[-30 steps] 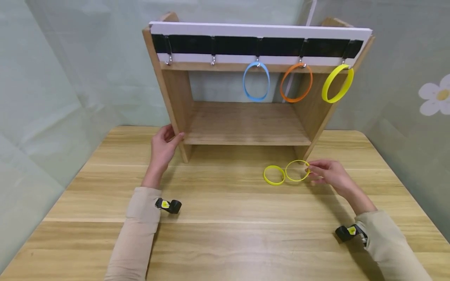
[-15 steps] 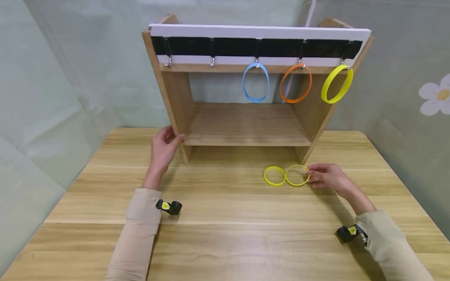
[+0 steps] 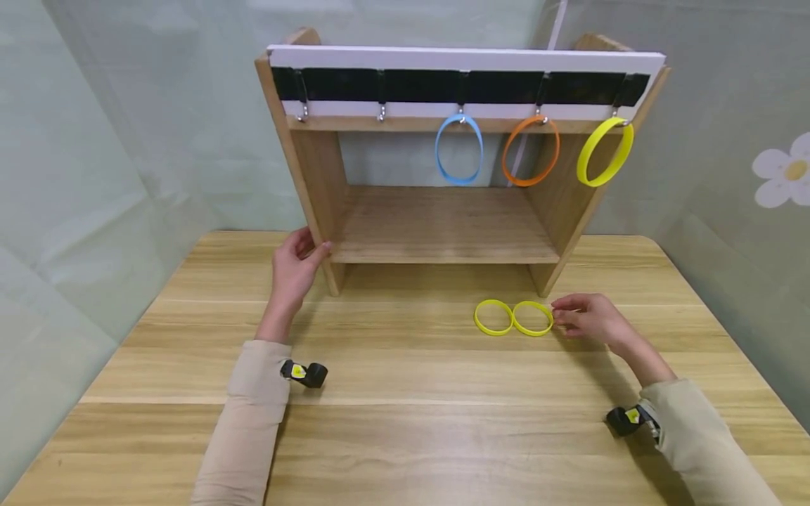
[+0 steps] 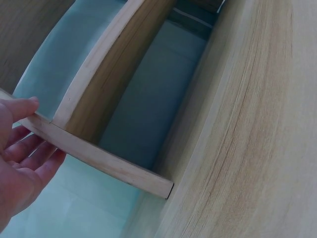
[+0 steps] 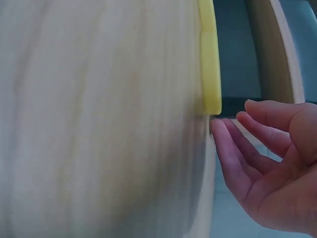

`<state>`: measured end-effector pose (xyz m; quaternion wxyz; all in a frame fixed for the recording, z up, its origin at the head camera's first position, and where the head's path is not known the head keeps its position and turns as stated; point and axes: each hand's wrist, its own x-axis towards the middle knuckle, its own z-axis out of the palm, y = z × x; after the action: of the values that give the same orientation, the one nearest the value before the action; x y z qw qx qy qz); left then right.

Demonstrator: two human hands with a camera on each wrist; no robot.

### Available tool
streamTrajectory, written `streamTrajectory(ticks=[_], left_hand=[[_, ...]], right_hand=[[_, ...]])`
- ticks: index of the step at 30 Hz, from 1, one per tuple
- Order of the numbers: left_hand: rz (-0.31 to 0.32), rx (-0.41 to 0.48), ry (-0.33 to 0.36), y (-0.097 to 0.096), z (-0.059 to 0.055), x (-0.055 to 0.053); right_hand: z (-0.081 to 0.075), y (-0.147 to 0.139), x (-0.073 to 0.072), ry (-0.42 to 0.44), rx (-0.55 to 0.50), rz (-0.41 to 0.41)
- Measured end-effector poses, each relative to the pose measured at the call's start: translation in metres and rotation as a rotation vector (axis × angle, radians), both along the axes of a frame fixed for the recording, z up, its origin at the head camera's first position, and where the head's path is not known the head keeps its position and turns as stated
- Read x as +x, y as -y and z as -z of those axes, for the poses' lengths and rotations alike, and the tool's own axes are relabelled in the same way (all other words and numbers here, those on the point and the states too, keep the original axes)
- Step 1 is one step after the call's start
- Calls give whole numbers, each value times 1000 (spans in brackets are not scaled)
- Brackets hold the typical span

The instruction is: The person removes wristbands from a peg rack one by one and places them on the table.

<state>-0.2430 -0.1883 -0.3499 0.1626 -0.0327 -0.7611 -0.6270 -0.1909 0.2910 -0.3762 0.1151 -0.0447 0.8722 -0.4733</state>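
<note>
My left hand [image 3: 294, 266] grips the front edge of the wooden shelf's left side panel [image 3: 296, 165]; in the left wrist view the thumb lies on one face and the fingers behind the other. Two yellow silicone wristbands lie flat on the table side by side, a left one [image 3: 477, 325] and a right one [image 3: 533, 332]. Right beside the latter, my right hand [image 3: 588, 320] has its fingers parted and holds nothing. From the right wrist view, the yellow band [image 5: 211, 74] shows edge-on just past the fingertips.
Along the rack's white top board [image 3: 405, 57] hang metal hooks. A blue wristband [image 3: 438, 158], an orange wristband [image 3: 505, 158] and a yellow hanging wristband [image 3: 585, 158] are on the three right hooks; two left hooks are bare. A wood-grain table [image 3: 411, 436] lies beneath.
The right yellow wristband went from being held tilted by my right hand to lying flat on the table. My right fingers let go of it. The left hand stayed put.
</note>
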Motion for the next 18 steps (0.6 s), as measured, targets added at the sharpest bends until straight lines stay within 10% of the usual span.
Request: streamTrajectory(ticks=[18], left_hand=[[-2,3,-10,0,1,-1]], right_hand=[[-67,54,12,-268,-5,-47]])
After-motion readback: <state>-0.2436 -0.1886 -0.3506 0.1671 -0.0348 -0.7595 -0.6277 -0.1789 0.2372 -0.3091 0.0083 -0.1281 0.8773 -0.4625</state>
